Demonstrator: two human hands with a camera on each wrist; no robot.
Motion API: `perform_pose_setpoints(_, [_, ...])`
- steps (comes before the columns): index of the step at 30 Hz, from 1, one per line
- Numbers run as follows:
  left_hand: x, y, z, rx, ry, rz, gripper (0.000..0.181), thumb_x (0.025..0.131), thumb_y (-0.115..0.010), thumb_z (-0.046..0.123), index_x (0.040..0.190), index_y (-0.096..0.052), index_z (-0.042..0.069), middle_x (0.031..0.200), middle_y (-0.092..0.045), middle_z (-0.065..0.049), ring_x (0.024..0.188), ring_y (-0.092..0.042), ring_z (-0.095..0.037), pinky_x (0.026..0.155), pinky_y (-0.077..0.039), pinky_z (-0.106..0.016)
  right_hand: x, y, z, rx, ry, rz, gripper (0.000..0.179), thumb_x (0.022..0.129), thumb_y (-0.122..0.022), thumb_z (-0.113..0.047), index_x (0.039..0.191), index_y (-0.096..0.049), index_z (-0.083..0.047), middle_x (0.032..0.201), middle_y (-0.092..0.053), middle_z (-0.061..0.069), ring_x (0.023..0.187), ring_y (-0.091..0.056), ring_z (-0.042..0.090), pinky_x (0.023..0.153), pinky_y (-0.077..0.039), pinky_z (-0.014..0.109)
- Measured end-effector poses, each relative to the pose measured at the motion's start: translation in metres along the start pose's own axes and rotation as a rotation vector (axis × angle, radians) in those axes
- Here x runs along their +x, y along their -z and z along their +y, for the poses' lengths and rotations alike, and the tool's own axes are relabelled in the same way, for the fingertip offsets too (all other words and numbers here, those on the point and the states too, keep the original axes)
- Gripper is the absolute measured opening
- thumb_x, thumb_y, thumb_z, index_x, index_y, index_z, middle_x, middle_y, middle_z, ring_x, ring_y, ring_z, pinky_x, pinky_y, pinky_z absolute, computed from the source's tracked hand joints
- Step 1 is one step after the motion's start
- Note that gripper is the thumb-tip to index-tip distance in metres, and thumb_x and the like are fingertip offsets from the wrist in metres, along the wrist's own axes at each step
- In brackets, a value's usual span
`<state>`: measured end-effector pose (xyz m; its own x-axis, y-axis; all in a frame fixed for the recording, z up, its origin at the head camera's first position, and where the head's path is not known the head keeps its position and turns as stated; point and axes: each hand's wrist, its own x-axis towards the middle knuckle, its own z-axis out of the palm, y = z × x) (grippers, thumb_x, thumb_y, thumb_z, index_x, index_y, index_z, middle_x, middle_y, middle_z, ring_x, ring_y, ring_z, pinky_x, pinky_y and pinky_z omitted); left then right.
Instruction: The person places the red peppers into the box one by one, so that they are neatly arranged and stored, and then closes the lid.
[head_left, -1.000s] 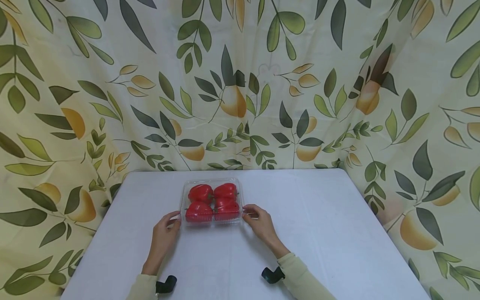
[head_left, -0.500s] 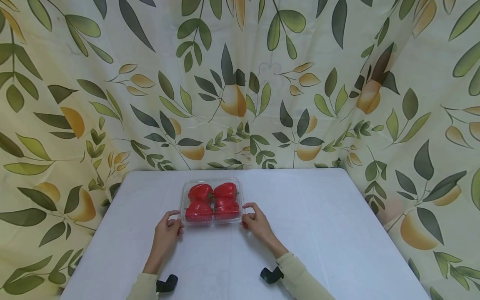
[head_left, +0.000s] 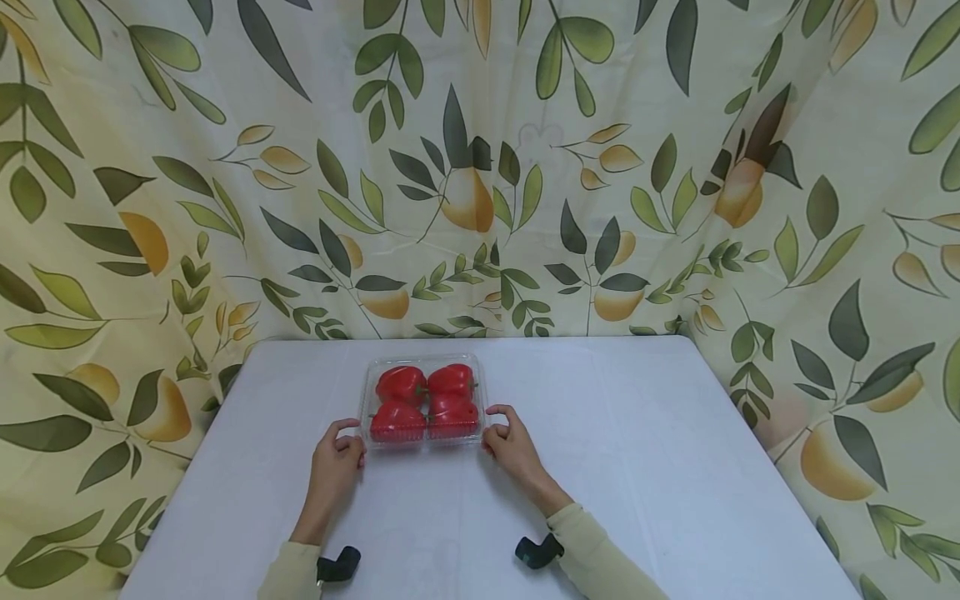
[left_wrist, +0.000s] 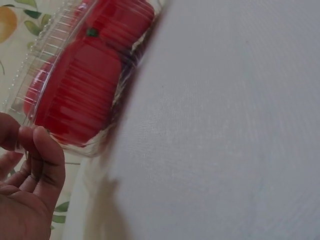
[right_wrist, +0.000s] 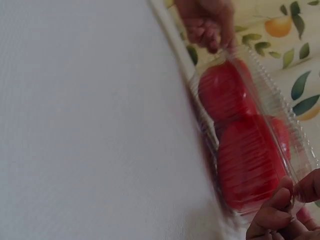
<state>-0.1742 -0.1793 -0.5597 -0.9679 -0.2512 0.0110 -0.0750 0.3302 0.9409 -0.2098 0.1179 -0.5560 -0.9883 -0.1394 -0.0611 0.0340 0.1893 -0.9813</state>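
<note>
A clear plastic clamshell box (head_left: 422, 362) sits on the white table, closed over several red bell peppers (head_left: 402, 385) with green stems. My left hand (head_left: 333, 458) is at its front left corner; in the left wrist view the thumb and fingers pinch the clear rim (left_wrist: 31, 107). At the opposite front corner, my right hand (head_left: 516, 454) pinches the rim too, as the right wrist view shows with its fingers (right_wrist: 272, 217) below the edge. The box's ribbed front wall faces me, peppers pressed close behind it.
White cloth covers the table (head_left: 637, 450), whose far edge meets a leaf-and-fruit patterned curtain (head_left: 525, 250). A black wrist camera sits at each cuff, the left one (head_left: 339, 565) and the right one (head_left: 538, 552) both low over the cloth.
Fingers of both hands have shifted and curled in slightly at the box's front corners, and the wrists have edged inward. The box and peppers stay in place.
</note>
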Motion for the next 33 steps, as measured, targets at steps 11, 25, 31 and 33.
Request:
perform_pose_setpoints(11, [0.0, 0.0, 0.002, -0.083, 0.046, -0.022, 0.029, 0.095, -0.048, 0.0, 0.124, -0.053, 0.003, 0.081, -0.064, -0.025, 0.052, -0.055, -0.01, 0.049, -0.052, -0.021, -0.019, -0.001, -0.035, 0.07, -0.017, -0.035, 0.035, 0.094, -0.049, 0.003, 0.128, -0.042, 0.005, 0.073, -0.055, 0.025, 0.06, -0.047, 0.011, 0.052, -0.038, 0.018])
perform_pose_setpoints(25, [0.004, 0.001, -0.002, -0.081, 0.063, -0.031, 0.028, 0.101, -0.048, 0.011, 0.128, -0.055, 0.008, 0.09, -0.067, -0.024, 0.062, -0.062, -0.013, 0.057, -0.057, -0.023, 0.0, 0.0, 0.001, 0.04, -0.051, -0.001, 0.025, 0.099, -0.051, -0.011, 0.123, -0.049, -0.005, 0.083, -0.063, 0.024, 0.065, -0.053, 0.016, 0.055, -0.048, 0.024])
perform_pose_setpoints(31, [-0.001, 0.008, 0.002, -0.032, 0.059, 0.005, 0.03, 0.103, -0.047, 0.017, 0.131, -0.055, 0.009, 0.106, -0.067, -0.019, 0.08, -0.069, -0.026, 0.062, -0.06, -0.027, -0.002, 0.015, 0.0, -0.067, -0.026, 0.006, 0.027, 0.097, -0.055, -0.013, 0.125, -0.053, -0.012, 0.089, -0.069, 0.015, 0.073, -0.062, 0.019, 0.061, -0.054, 0.024])
perform_pose_setpoints(33, [-0.001, 0.012, 0.005, -0.004, 0.041, 0.033, 0.031, 0.103, -0.047, 0.019, 0.131, -0.055, 0.008, 0.112, -0.066, -0.016, 0.086, -0.068, -0.03, 0.064, -0.059, -0.026, -0.002, 0.022, -0.001, -0.105, -0.009, 0.021, 0.029, 0.096, -0.055, -0.012, 0.126, -0.053, -0.012, 0.091, -0.07, 0.015, 0.075, -0.064, 0.02, 0.061, -0.055, 0.025])
